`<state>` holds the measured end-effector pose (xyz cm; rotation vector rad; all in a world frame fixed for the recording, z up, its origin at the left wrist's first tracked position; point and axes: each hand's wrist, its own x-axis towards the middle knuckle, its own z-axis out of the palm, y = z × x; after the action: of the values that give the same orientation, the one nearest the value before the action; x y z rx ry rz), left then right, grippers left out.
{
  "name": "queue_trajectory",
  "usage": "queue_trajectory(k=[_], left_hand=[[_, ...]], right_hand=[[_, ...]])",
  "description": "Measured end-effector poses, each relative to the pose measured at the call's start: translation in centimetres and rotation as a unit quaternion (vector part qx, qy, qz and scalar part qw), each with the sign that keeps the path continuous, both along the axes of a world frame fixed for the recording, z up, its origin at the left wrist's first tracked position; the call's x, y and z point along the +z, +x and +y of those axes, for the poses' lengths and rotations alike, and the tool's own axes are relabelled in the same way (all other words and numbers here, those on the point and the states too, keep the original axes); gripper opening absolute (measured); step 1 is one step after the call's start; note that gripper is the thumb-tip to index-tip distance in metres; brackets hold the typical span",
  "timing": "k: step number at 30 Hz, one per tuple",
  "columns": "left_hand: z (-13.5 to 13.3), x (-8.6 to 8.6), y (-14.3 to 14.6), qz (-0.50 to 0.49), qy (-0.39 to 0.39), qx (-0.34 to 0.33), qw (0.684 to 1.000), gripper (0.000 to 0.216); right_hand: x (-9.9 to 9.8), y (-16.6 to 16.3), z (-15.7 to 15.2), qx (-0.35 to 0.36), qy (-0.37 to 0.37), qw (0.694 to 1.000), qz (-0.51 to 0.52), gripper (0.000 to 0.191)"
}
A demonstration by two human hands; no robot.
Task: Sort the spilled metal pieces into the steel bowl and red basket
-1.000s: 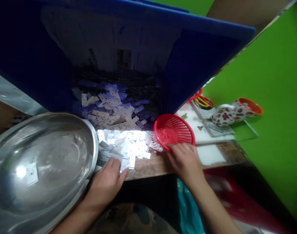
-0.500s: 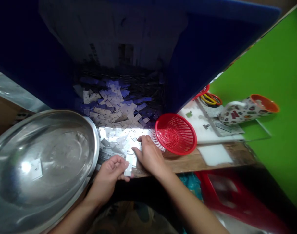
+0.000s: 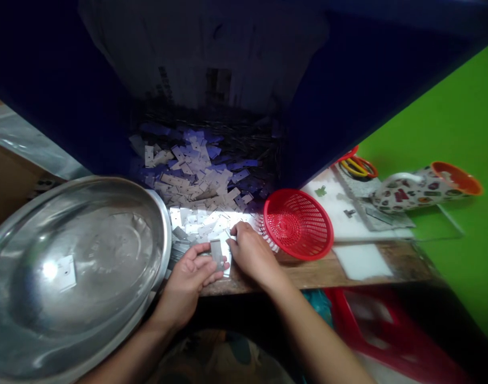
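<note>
My left hand (image 3: pixel 196 272) grips a small flat metal plate (image 3: pixel 217 252) between thumb and fingers, held tilted above the bench edge. Close beside it, my right hand (image 3: pixel 249 250) has its thumb and fingers pinched together at a thin piece that looks like another metal plate (image 3: pixel 228 233). Both hands are at the near edge of a heap of loose metal plates (image 3: pixel 188 184), several of them with small holes. The heap spreads back into a dark blue box (image 3: pixel 319 106).
A large steel basin (image 3: pixel 108 266) stands at the left, with a metal plate (image 3: pixel 66 273) inside. To the right, a red plastic basket (image 3: pixel 297 224) tilts on the wooden bench (image 3: pixel 300 272). Further right are a white pad (image 3: pixel 362 261), a patterned mug (image 3: pixel 412 192) and a green wall (image 3: pixel 447 117).
My left hand has raised and turned its plate, so its face now shows darker grey. The fingers of my right hand have drawn together at a plate. The view has shifted slightly.
</note>
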<state>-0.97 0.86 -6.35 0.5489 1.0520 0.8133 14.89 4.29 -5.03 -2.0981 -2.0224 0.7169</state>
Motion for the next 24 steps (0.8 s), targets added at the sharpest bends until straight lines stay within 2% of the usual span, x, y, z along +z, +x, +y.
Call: queue_trajectory(k=[5, 8, 12, 15, 18, 22, 24], left_hand=[[0.4, 0.6, -0.1, -0.057, 0.001, 0.032, 0.998, 0.029], [0.4, 0.9, -0.2, -0.079, -0.005, 0.026, 0.997, 0.027], [0.6, 1.0, 0.1, -0.086, -0.012, 0.027, 0.996, 0.022], [1.0, 1.0, 0.4, -0.127, -0.044, 0.061, 0.989, 0.016], [1.2, 1.2, 0.7, -0.151, -0.081, 0.081, 0.982, 0.026], [1.2, 1.5, 1.1, -0.193, -0.092, 0.08, 0.974, 0.032], [1.2, 1.6, 1.3, -0.227, -0.099, 0.082, 0.965, 0.032]], right_hand=[[0.0, 0.5, -0.1, -0.02, 0.034, 0.998, 0.058, 0.004], [-0.2, 1.0, -0.2, -0.03, 0.047, 0.99, 0.132, 0.006], [-0.6, 1.1, 0.0, -0.083, 0.072, 0.954, 0.278, 0.006], [-0.7, 0.5, 0.0, -0.144, 0.087, 0.905, 0.391, 0.018], [-0.3, -0.1, -0.4, -0.208, 0.081, 0.834, 0.505, 0.024], [0.3, -0.7, -1.6, -0.273, 0.039, 0.734, 0.621, 0.031], [0.4, -0.8, -2.4, -0.293, 0.013, 0.7, 0.652, 0.033]])
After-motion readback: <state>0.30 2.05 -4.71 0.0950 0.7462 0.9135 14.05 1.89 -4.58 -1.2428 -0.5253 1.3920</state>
